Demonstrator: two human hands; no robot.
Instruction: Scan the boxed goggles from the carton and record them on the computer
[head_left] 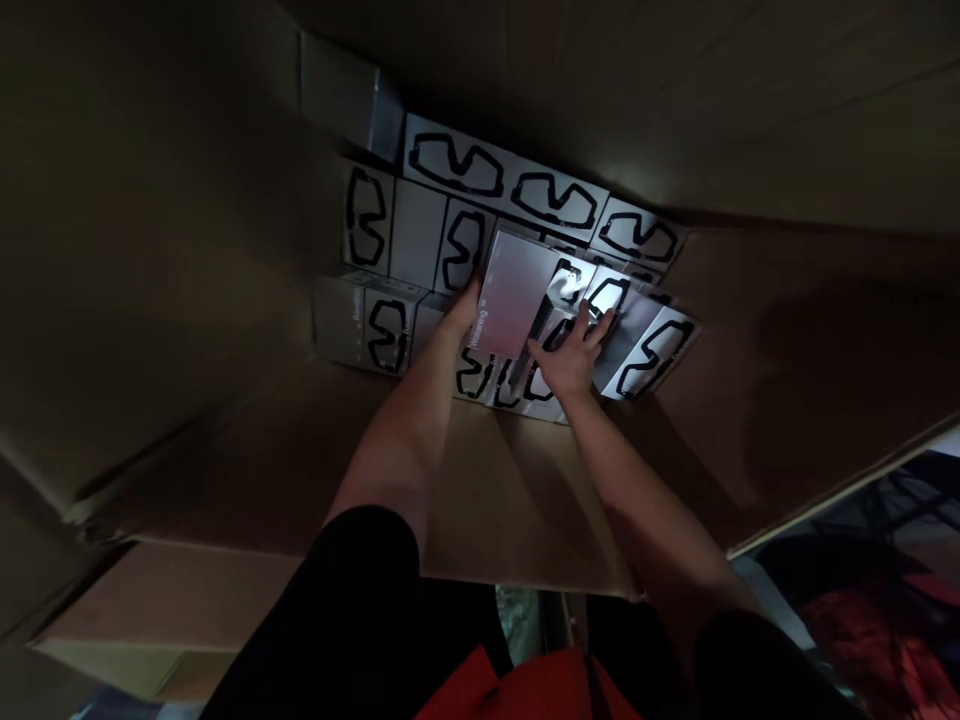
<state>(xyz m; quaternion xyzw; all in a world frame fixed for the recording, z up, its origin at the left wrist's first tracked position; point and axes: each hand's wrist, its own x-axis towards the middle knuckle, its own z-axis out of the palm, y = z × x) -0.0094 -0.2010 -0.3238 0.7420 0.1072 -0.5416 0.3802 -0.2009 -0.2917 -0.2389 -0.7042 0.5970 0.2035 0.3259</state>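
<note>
Inside a large cardboard carton, my left hand grips the left edge of a pale box with "Warning" printed along its side. Most of that hand's fingers are hidden at the box's edge. My right hand is spread out over the boxes just right of it, its thumb close to the pale box's lower right corner. Under its fingertips lies a brightly lit white box with a black goggle-like outline. Similar printed boxes are packed in rows around both hands.
Tall brown carton walls enclose the boxes on the sides. The carton's near wall stands below my forearms. A grey box sits at the far left corner. Another cardboard box is at lower left; dark and red items lie outside at lower right.
</note>
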